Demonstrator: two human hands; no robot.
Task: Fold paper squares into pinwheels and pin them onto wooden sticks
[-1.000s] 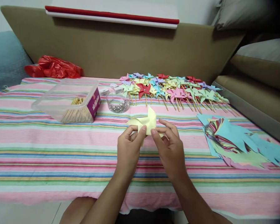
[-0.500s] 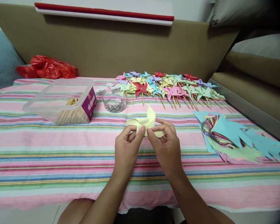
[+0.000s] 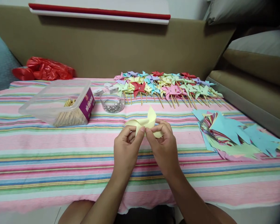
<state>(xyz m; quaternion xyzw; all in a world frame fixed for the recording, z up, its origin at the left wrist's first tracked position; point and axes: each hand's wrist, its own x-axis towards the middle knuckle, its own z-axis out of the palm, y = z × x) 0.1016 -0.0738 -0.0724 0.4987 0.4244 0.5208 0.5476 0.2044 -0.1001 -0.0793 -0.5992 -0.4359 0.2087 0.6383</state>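
A pale yellow paper pinwheel (image 3: 143,122), its blades curled inward, is held above the striped cloth between both hands. My left hand (image 3: 127,144) pinches its left side with thumb and fingers. On the right side, my right hand (image 3: 164,143) grips the paper the same way, the two thumbs almost touching near the middle. No stick shows on this pinwheel. Parts of the lower blades are hidden behind the fingers.
A clear plastic box (image 3: 53,102) of wooden sticks stands left, beside a round clear tub (image 3: 113,104) of small metal pieces. Many finished pinwheels (image 3: 172,90) lie at the back. Cut paper sheets (image 3: 233,130) are piled right. A red plastic bag (image 3: 46,69) sits back left.
The view has shifted slightly. Both hands keep their grip on the yellow pinwheel, with little visible change in its shape.
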